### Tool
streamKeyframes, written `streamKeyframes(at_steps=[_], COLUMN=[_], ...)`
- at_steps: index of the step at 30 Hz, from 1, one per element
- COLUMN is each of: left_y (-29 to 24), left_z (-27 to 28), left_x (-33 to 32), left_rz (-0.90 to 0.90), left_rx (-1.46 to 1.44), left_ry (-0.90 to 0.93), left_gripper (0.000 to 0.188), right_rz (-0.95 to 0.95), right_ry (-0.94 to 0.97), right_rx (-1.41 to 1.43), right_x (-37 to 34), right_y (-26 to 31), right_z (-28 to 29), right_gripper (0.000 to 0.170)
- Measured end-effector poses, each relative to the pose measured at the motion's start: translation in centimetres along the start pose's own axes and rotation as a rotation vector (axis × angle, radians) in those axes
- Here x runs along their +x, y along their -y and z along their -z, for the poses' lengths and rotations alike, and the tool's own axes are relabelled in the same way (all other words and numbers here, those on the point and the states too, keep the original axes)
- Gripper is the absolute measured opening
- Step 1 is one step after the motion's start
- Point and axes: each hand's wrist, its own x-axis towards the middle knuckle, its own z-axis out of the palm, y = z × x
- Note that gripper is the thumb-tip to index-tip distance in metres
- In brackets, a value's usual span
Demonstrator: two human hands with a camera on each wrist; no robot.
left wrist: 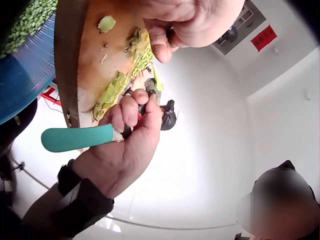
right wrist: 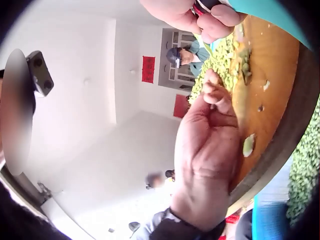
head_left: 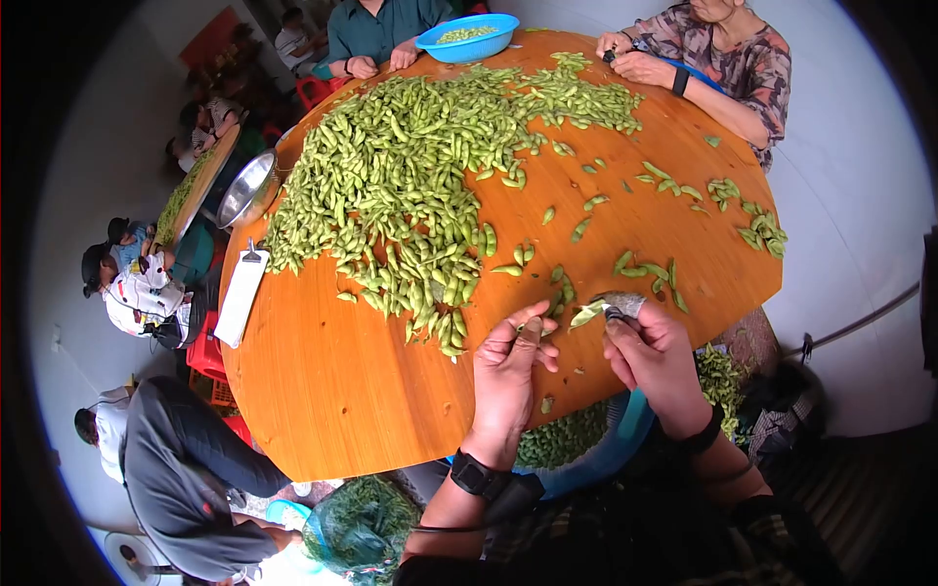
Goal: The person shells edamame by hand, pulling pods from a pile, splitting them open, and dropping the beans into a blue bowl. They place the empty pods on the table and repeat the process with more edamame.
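My right hand (head_left: pixel 650 354) grips a teal-handled tool (left wrist: pixel 77 138), its handle jutting out past the little finger. Thumb and fingers hide most of the rest; a dark and grey part shows at the fingertips. A pale green soybean pod (head_left: pixel 588 313) sticks out from those fingertips. Facing it, my left hand (head_left: pixel 508 376) hovers over the table's near edge with fingers bent and thumb close to them; I cannot tell whether a bean lies between them. Below both hands stands a blue basin (head_left: pixel 635 427) of shelled green beans (head_left: pixel 562 439).
A large heap of soybean pods (head_left: pixel 410 166) covers the far and left part of the wooden table (head_left: pixel 332 391). Loose pods (head_left: pixel 660 273) lie at the right. A white clipboard (head_left: pixel 241 298) and metal bowl (head_left: pixel 249 188) sit at the left edge. Two people sit opposite, near a blue bowl (head_left: pixel 469 47).
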Motion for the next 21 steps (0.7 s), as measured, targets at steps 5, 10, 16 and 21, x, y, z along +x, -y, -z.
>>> streamKeyframes(at_steps=[5,10,16,21], left_y=[-0.3,-0.9,-0.1,0.6], left_z=[-0.3,-0.6,-0.4,-1.3], left_x=[-0.4,-0.8,-0.4,-0.7], left_rz=[-0.054,-0.070,-0.089,-0.248], left_rx=[0.080,0.190,0.043,0.443], left_ry=[0.140,0.248,-0.005,0.067], left_gripper=[0.022,0.022,0.018,0.017], right_rz=[-0.063,-0.094,0.236,0.462], right_ry=[0.162,0.149,-0.067,-0.179], right_rx=[-0.093,-0.041,-0.377,-0.614], right_x=[0.4,0.3,1.0,0.4], right_y=[-0.2,-0.1,-2.1,-1.9], right_z=[-0.7,-1.4,-0.9,-1.6], right_gripper=[0.010,0.012,0.020,0.020])
